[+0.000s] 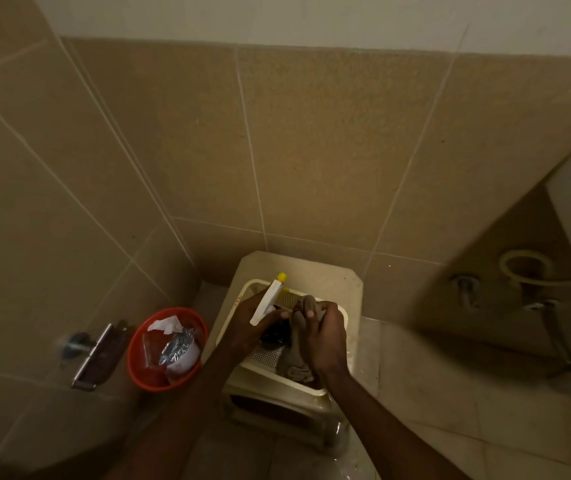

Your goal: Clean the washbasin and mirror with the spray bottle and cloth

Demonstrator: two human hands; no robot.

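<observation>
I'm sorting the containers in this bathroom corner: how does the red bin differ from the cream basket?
The red bin is round and solid-walled; the cream basket is rectangular with perforated mesh. The bin stands on the floor by the wall, the basket on a stool. The bin holds crumpled paper and foil; over the basket the left hand grips a spray bottle and the right hand a cloth. Both are open-topped.

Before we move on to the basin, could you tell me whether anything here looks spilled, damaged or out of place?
Nothing stands out. The left hand holds the spray bottle and the right hand grips the cloth over the cream basket. The red bin beside it stands upright, its rubbish inside.
</observation>
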